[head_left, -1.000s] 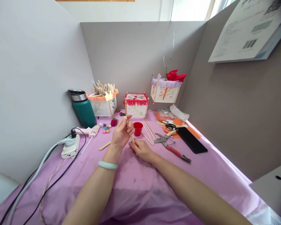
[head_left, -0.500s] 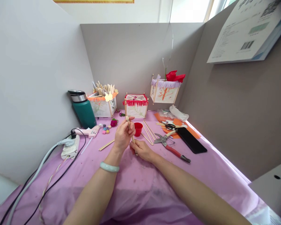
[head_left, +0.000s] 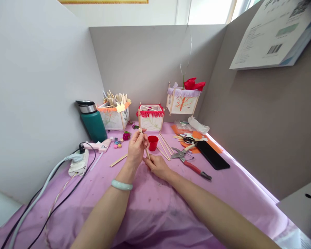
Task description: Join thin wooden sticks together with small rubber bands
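A thin wooden stick (head_left: 145, 149) stands nearly upright above the pink tablecloth (head_left: 150, 204). My left hand (head_left: 135, 149), with a pale green bangle on the wrist, pinches its upper end between thumb and fingers. My right hand (head_left: 157, 166) grips its lower end, resting on the cloth. A small red cup (head_left: 152, 142) sits just behind the stick. More loose wooden sticks (head_left: 163, 146) lie to the right of the cup, and one stick (head_left: 118, 160) lies left of my left hand.
Red-handled cutters (head_left: 190, 163), scissors (head_left: 188, 139) and a black phone (head_left: 212, 154) lie at right. A glue gun (head_left: 100, 146), power strip (head_left: 78, 162) with cables and a green flask (head_left: 92, 121) are at left. Three paper lanterns (head_left: 150, 117) stand by the back partition.
The stick has tipped slightly more upright between my hands and my left hand has shifted a little. Nothing else has moved.
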Available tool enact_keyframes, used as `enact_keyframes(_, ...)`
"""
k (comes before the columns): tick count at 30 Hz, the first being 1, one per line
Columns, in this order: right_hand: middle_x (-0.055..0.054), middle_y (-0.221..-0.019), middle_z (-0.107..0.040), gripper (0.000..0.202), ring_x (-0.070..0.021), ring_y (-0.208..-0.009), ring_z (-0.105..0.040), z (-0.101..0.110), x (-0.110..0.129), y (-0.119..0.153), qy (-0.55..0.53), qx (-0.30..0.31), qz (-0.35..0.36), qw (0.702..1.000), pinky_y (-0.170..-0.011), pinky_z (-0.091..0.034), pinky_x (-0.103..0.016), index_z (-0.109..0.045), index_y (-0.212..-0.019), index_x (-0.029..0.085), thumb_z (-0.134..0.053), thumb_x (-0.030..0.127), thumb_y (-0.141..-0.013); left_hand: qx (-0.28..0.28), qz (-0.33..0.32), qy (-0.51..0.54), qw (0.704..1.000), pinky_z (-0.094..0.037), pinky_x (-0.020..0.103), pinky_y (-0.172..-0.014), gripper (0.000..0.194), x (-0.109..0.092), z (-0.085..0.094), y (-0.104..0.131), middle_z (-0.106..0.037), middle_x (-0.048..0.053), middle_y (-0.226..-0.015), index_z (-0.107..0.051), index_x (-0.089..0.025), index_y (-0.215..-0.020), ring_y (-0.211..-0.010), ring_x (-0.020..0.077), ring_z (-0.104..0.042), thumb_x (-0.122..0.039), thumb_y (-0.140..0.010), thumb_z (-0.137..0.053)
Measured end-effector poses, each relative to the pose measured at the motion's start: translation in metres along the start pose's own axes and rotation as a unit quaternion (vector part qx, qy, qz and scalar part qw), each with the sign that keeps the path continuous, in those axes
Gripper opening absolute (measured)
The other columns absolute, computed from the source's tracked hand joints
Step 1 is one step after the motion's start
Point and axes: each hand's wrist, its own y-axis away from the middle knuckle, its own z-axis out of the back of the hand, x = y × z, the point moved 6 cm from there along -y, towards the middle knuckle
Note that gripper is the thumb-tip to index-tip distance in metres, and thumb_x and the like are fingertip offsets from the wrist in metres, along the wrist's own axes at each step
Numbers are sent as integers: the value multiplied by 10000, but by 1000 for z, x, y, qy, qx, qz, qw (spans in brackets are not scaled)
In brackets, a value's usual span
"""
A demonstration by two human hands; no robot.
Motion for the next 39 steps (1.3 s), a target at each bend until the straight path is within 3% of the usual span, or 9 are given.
enact_keyframes(8, 27, -587, -566, 304, -94, -544, -490, 2, 9, 3, 1, 42, 35, 999, -589, -321, -224, -461, -684, 183, -381, 320, -943, 4, -3, -15, 1000, -266, 168, -391, 238, -2, -3, 2, -374, -57, -602, -590, -141, -1036, -445, 42, -294, -225, -816, -554)
enact_keyframes(13, 19, -603, -575, 279, -98, -546, -490, -2, 8, 3, 5, 40, 48, 998, -569, -307, -225, -479, -695, 183, -455, 356, -913, 13, 5, -12, 1000, -226, 157, -376, 240, -4, -5, 4, -325, -66, -582, -601, -141, -1026, -425, 38, -241, -255, -822, -545)
enact_keyframes(20, 30, -543, -507, 336, -92, -498, -406, 4, 6, 2, 9, -8, 26, 1000, -532, -269, -234, -459, -626, 182, -530, 408, -863, 40, 26, -5, 999, -331, 205, -410, 326, -6, -11, 7, -481, -18, -673, -579, -134, -1111, -459, 62, -347, -261, -815, -534)
enact_keyframes(24, 43, -521, -451, 364, -86, -486, -362, 7, 6, 2, 16, -24, 29, 999, -517, -245, -235, -434, -597, 182, -542, 416, -854, 40, 27, -13, 999, -265, 179, -392, 297, -6, -10, 7, -425, -37, -611, -591, -124, -1075, -442, 51, -294, -273, -828, -517)
enact_keyframes(29, 32, -556, -504, 328, -91, -512, -405, -1, 5, 2, 26, 9, 41, 999, -535, -263, -230, -490, -638, 177, -528, 406, -869, 44, 23, -24, 998, -190, 160, -377, 252, -6, -10, 7, -328, -64, -545, -600, -123, -993, -419, 41, -218, -306, -856, -495)
enact_keyframes(34, 12, -608, -580, 285, -101, -544, -482, -5, 5, 3, 18, 43, 36, 998, -559, -296, -226, -518, -692, 176, -487, 368, -900, 52, 26, -22, 998, -232, 170, -378, 283, -7, -11, 9, -388, -51, -570, -569, -148, -1069, -419, 51, -261, -313, -850, -502)
enact_keyframes(39, 11, -606, -581, 280, -104, -547, -488, -4, 5, 2, 23, 49, 33, 998, -561, -302, -226, -515, -695, 175, -486, 363, -901, 47, 20, -33, 998, -244, 159, -385, 185, -5, -9, 8, -422, -54, -571, -552, -186, -981, -413, 47, -276, -287, -828, -533)
